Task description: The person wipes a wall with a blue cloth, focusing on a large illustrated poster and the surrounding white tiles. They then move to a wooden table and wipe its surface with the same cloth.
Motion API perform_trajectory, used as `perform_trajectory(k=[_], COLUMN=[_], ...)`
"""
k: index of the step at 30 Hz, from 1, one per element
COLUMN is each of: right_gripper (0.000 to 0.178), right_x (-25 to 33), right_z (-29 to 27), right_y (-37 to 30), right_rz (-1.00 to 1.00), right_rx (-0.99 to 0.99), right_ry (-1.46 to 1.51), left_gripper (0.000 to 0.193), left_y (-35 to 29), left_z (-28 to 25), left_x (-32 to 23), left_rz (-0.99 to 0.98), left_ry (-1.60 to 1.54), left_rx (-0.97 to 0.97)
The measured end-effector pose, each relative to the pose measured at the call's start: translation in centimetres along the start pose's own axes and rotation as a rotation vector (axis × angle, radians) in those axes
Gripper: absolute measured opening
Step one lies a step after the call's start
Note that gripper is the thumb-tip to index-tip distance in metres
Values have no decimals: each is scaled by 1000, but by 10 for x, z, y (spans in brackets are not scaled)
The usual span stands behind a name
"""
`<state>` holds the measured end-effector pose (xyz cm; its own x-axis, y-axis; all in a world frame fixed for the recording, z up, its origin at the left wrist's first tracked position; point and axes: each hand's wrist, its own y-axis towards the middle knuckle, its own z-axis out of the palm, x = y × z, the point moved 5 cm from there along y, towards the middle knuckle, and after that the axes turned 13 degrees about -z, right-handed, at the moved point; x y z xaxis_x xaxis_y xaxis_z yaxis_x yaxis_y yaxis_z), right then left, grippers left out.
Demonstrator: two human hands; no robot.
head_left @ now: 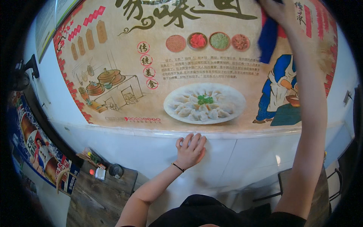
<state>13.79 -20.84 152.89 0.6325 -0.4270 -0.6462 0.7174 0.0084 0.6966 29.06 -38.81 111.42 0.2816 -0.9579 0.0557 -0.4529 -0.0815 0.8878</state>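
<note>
My right hand [273, 10] is raised at the upper right, closed on a dark blue cloth [268, 39] that hangs down against a large printed wall poster [151, 108]. The poster has a picture of a plate of dumplings, small bowls of seasonings and a drawn cook. Part of the right hand is cut off by the top of the picture. My left hand [191, 152] is lower, its bent fingers apart and touching the white ledge [227, 134] under the poster. Nothing is in it, and a thin dark band circles its wrist.
At lower left, a dark wooden table [94, 204] bears a black round container [115, 171], a small white box [100, 173] and a chopstick holder. A curved chair back [62, 176] stands beside it. Another table [321, 189] is at lower right, by a black-framed chair [336, 183].
</note>
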Motion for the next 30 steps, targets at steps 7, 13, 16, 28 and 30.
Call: perform_trajectory(k=[7,13,16,28,30], right_gripper=[47,49,70,62,59], right_x=[-196,-228,-202,38,71], right_z=[-56,-135,-183,-227,-202], right_y=[-120,-205,-274,-376,-350], right_rz=[137,484,859,1437,1395], right_rx=[275,182,234,163,112], right_ry=[-343,-437,-534,-685,-571], left_gripper=[52,51,51,48,48], left_y=[5,1,1,3,2], left_z=[6,2,4,1,2], left_x=[-10,-3,-4,2,2], left_rz=[7,-5,-16,49,57], left_ry=[-38,-7,-26,-65,-65], left_rx=[34,1,-3,-7,1])
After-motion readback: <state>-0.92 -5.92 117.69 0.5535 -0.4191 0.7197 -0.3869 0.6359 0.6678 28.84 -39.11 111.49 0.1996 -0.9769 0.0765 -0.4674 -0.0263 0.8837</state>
